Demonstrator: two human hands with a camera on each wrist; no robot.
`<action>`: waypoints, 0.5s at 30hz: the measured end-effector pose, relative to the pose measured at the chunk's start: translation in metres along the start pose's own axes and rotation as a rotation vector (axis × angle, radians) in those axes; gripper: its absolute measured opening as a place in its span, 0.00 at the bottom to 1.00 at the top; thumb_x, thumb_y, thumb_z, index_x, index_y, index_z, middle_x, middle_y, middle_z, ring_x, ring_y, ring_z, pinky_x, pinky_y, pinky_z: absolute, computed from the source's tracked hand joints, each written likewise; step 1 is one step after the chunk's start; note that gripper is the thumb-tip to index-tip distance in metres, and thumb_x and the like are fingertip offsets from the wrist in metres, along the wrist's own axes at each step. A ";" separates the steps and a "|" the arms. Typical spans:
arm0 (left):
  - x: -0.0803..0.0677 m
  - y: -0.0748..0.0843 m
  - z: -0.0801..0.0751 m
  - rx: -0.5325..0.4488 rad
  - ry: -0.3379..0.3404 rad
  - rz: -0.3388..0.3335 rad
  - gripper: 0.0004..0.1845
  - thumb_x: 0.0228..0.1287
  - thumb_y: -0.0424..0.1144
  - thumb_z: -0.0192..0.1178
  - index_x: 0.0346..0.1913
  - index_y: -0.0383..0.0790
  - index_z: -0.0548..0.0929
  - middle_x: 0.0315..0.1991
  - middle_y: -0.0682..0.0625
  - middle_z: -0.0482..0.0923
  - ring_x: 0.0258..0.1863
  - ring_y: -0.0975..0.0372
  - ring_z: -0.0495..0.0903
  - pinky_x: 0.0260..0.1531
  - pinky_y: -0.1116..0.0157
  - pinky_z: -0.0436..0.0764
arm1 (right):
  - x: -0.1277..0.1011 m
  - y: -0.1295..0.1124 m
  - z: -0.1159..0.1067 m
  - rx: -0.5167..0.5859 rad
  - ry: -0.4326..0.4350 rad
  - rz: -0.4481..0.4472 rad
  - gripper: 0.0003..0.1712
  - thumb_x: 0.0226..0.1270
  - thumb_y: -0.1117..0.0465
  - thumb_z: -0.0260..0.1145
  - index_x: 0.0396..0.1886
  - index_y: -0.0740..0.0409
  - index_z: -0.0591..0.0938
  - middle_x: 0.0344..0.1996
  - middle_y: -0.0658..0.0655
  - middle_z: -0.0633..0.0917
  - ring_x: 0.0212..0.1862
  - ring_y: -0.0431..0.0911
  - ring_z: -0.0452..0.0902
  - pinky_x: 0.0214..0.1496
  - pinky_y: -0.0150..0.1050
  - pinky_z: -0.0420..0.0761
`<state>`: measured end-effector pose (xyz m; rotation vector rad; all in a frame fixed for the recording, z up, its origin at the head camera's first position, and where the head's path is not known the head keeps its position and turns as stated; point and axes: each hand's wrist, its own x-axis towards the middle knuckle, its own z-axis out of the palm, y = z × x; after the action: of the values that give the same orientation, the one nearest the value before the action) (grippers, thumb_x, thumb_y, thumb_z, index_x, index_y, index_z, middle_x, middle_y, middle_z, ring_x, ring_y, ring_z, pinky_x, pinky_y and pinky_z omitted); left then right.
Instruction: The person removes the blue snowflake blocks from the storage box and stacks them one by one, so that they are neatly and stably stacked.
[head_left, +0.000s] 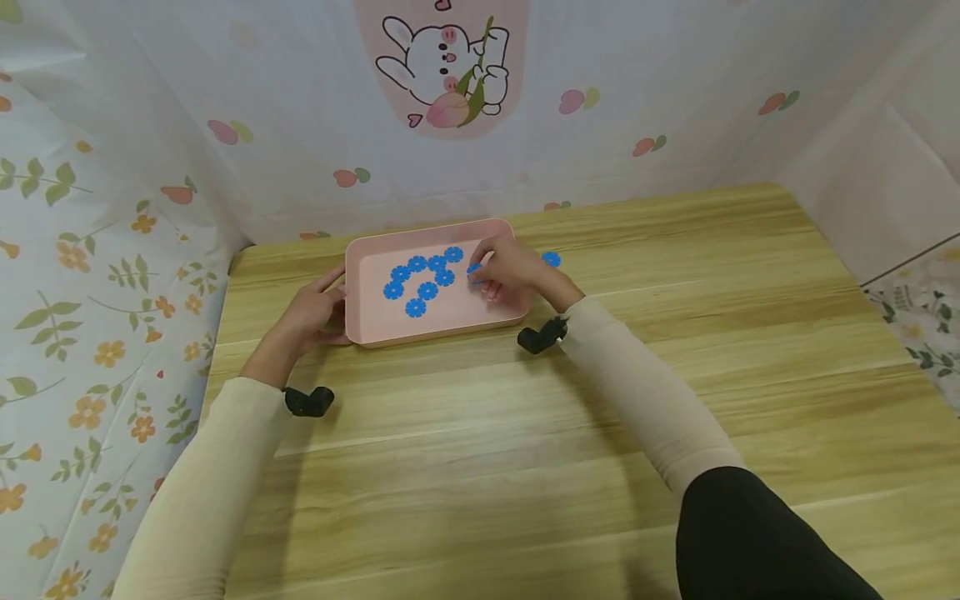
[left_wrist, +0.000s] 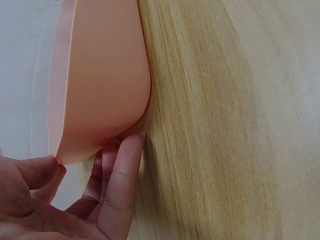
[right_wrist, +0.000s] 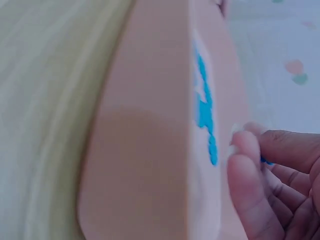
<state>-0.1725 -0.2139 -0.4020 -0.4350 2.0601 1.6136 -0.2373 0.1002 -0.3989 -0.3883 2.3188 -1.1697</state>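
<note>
Nearest the lens, a black upper sleeve [head_left: 750, 533] and cream forearm sleeves [head_left: 225, 450] reach in over a wood-grain tabletop [head_left: 480, 467], w/ a small black wrist cam [head_left: 309, 402] on ea. arm. Hands are apart, working at opp. ends of a pink tray [head_left: 465, 315]. The L hand [head_left: 303, 315] grips the tray's L end: in the L wrist view, thumb at the rim, fingertips against the outer wall, low near the tabletop. The R hand [head_left: 510, 265], over the tray's R part, pinches a blue disc [head_left: 474, 272] btwn thumb & fingers; mostly hidden, w/ only a bit of blue showing in the R wrist view.

The tray is shallow, rect. w/ rounded corners & plain, smooth walls; it sits near the tabletop's far edge. Inside, L of the R hand, approx. 8 blue snowflake discs [head_left: 416, 307] lie in a loose cluster on the floor, some touching: round, flat, bright blue, w/ notched edges. One more, a stray disc [head_left: 552, 259], lies on the wood outside the tray, just beyond the R wrist.

Bkgd: a white wall sheet [head_left: 285, 100] w/ fruit prints & a cartoon rabbit [head_left: 450, 67] holding a pink tulip; far L, a floral curtain [head_left: 97, 317] in orange & green.
</note>
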 end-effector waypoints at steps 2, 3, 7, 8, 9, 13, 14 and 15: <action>-0.001 -0.001 0.000 -0.004 -0.001 -0.001 0.25 0.72 0.46 0.41 0.68 0.70 0.53 0.55 0.38 0.61 0.44 0.48 0.69 0.33 0.49 0.78 | -0.002 0.001 -0.007 0.055 0.030 0.015 0.09 0.59 0.62 0.65 0.38 0.61 0.78 0.20 0.62 0.80 0.19 0.52 0.79 0.25 0.42 0.80; -0.001 -0.001 0.000 -0.007 -0.001 0.000 0.25 0.72 0.46 0.41 0.68 0.70 0.53 0.56 0.38 0.61 0.44 0.48 0.68 0.33 0.49 0.78 | -0.004 0.002 -0.010 0.090 0.046 0.024 0.09 0.59 0.62 0.66 0.38 0.62 0.78 0.20 0.62 0.80 0.19 0.51 0.79 0.24 0.42 0.80; -0.001 -0.001 -0.001 -0.021 -0.002 0.002 0.26 0.72 0.45 0.41 0.69 0.68 0.53 0.58 0.39 0.59 0.46 0.47 0.67 0.33 0.49 0.78 | -0.010 0.009 -0.024 0.238 0.105 0.037 0.11 0.58 0.63 0.66 0.40 0.63 0.78 0.20 0.63 0.79 0.18 0.49 0.78 0.24 0.42 0.80; -0.001 -0.001 -0.001 -0.021 -0.003 0.004 0.26 0.72 0.45 0.41 0.69 0.68 0.52 0.58 0.39 0.59 0.46 0.47 0.67 0.33 0.49 0.78 | -0.012 0.012 -0.027 0.273 0.121 0.035 0.12 0.59 0.62 0.66 0.41 0.64 0.78 0.20 0.63 0.79 0.18 0.48 0.77 0.24 0.42 0.80; -0.001 -0.001 -0.002 -0.022 -0.001 0.004 0.26 0.72 0.45 0.41 0.69 0.68 0.52 0.58 0.39 0.59 0.46 0.47 0.66 0.33 0.49 0.78 | -0.014 0.015 -0.030 0.308 0.141 0.035 0.13 0.59 0.62 0.66 0.42 0.64 0.78 0.20 0.62 0.79 0.18 0.48 0.77 0.24 0.42 0.80; 0.000 -0.001 -0.001 -0.022 -0.002 0.001 0.25 0.72 0.45 0.41 0.68 0.69 0.53 0.57 0.40 0.60 0.46 0.47 0.66 0.34 0.49 0.78 | -0.023 0.029 -0.041 0.413 0.231 0.031 0.14 0.61 0.62 0.63 0.46 0.63 0.78 0.19 0.61 0.79 0.18 0.46 0.78 0.25 0.42 0.81; 0.000 -0.001 -0.001 -0.019 -0.003 0.002 0.25 0.72 0.45 0.41 0.68 0.69 0.53 0.57 0.40 0.60 0.46 0.47 0.66 0.34 0.49 0.78 | -0.025 0.033 -0.044 0.437 0.249 0.035 0.14 0.62 0.63 0.62 0.47 0.63 0.78 0.19 0.61 0.78 0.18 0.46 0.78 0.25 0.42 0.81; 0.001 -0.001 -0.001 -0.021 -0.002 0.001 0.25 0.72 0.45 0.42 0.68 0.70 0.53 0.57 0.40 0.60 0.46 0.47 0.66 0.34 0.49 0.78 | -0.027 0.037 -0.046 0.456 0.267 0.038 0.14 0.63 0.63 0.61 0.48 0.63 0.78 0.20 0.61 0.78 0.18 0.46 0.78 0.25 0.42 0.81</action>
<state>-0.1725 -0.2154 -0.4033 -0.4395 2.0444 1.6371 -0.2412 0.1646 -0.3975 -0.0212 2.1644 -1.7640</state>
